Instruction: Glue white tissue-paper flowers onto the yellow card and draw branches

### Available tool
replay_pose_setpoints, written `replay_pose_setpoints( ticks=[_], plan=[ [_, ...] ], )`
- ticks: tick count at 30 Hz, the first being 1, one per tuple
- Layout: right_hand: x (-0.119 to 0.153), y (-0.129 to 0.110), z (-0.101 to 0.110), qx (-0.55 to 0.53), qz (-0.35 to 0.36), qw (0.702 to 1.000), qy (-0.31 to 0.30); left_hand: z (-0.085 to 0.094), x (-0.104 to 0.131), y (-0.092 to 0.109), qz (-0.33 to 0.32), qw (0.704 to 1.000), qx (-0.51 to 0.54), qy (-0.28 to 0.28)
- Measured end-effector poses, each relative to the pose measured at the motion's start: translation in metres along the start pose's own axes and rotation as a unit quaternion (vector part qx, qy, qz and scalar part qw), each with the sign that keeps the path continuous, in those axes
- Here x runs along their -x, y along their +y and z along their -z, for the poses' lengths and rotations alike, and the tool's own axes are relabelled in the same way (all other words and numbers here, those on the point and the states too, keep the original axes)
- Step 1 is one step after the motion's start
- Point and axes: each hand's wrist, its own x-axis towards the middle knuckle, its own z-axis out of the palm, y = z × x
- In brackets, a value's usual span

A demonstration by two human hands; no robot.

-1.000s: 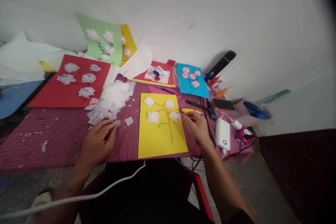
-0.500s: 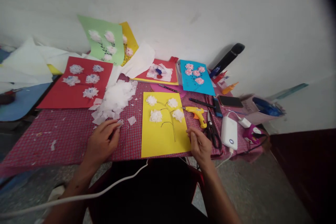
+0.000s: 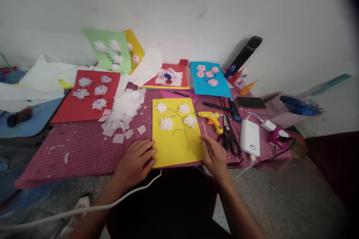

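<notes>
A yellow sheet [image 3: 171, 149] with a drawn stem and several white paper flowers [image 3: 166, 123] lies at the table's front edge. My left hand [image 3: 137, 158] lies flat, its fingertips touching the sheet's left edge. At the right edge, my right hand [image 3: 214, 153] is closed around a thin stick [image 3: 204, 129] that points up past the fingers. Right of the sheet are a yellow glue gun [image 3: 211, 118] and black scissors [image 3: 230, 140]. White tissue squares [image 3: 126, 108] are piled to the left of the sheet.
A red sheet [image 3: 67, 108] with paper flowers lies left; green [image 3: 98, 56] and blue [image 3: 199, 87] flower sheets stand behind. A white power bank [image 3: 250, 138], a phone [image 3: 251, 102] and glue bottles [image 3: 248, 87] are on the right. A white cable [image 3: 112, 204] crosses in front.
My left hand has moved right from the tissue pile to the yellow sheet's edge, leaving tissue squares behind. My right hand stays at the right edge. The view has shifted slightly.
</notes>
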Motion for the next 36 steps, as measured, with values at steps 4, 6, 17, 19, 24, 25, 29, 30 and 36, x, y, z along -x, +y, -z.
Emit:
replay_pose_setpoints(
  ticks=[4,6,17,19,24,25,29,30,36],
  plan=[
    [0.0,0.001,0.0,-0.017,0.016,1.0,-0.011,0.001,0.001,-0.001,0.003,1.0,-0.009,0.001],
    [-0.001,0.002,-0.001,-0.021,0.025,0.999,-0.013,0.001,0.001,-0.002,-0.001,1.0,-0.01,0.001],
    [-0.003,-0.002,0.004,-0.027,0.018,0.999,-0.042,0.018,-0.001,-0.026,-0.023,1.0,-0.008,0.017],
    [-0.002,-0.002,0.006,-0.03,0.014,0.998,-0.047,0.022,0.008,-0.033,-0.007,0.999,-0.022,0.049],
    [0.0,-0.002,0.008,-0.041,-0.026,0.998,-0.029,0.028,0.041,-0.042,0.042,0.994,-0.05,0.093],
    [0.001,-0.001,0.007,-0.04,-0.04,0.998,-0.022,0.029,0.046,-0.042,0.05,0.993,-0.052,0.097],
    [0.007,0.007,0.002,-0.025,-0.076,0.997,-0.011,0.035,0.055,-0.045,0.09,0.987,-0.047,0.124],
    [0.009,0.01,0.001,-0.025,-0.077,0.997,-0.011,0.037,0.055,-0.048,0.108,0.984,-0.054,0.133],
    [0.012,0.016,-0.004,-0.041,-0.041,0.998,0.011,0.06,0.029,-0.08,0.205,0.962,-0.116,0.138]
  ],
)
